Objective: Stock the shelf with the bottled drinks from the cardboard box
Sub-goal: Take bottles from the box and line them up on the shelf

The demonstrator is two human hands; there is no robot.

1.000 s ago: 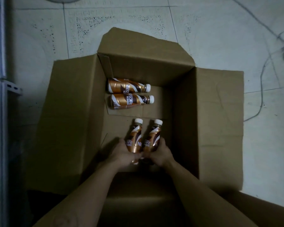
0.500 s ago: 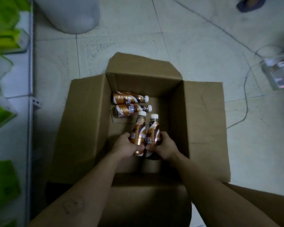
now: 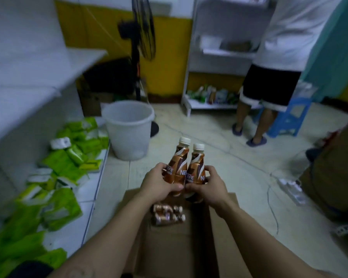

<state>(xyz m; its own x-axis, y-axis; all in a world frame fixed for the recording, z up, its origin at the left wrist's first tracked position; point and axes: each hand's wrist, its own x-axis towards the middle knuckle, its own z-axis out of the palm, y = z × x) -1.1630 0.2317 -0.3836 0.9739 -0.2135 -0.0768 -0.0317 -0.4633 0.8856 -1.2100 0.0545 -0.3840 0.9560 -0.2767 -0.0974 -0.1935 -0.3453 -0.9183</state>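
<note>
My left hand (image 3: 159,183) grips a brown coffee bottle (image 3: 178,161) with a white cap. A second, matching bottle (image 3: 196,163) is gripped by my right hand (image 3: 208,187). Both bottles stand upright, side by side and touching, above the far edge of the open cardboard box (image 3: 169,237). Two more bottles (image 3: 167,213) lie on their sides inside the box below my wrists. The white shelf (image 3: 38,63) runs along the left, its upper boards bare.
Green packets (image 3: 68,157) fill the lowest shelf board on the left. A white bucket (image 3: 129,127) and a standing fan (image 3: 143,31) are ahead. A person in a white shirt (image 3: 269,77) stands at another shelf unit, beside a blue stool (image 3: 289,117). A power strip (image 3: 291,189) and cable lie at right.
Both hands have lifted the two bottles out of the box and up in front of me. My view has swung up from the box to the room.
</note>
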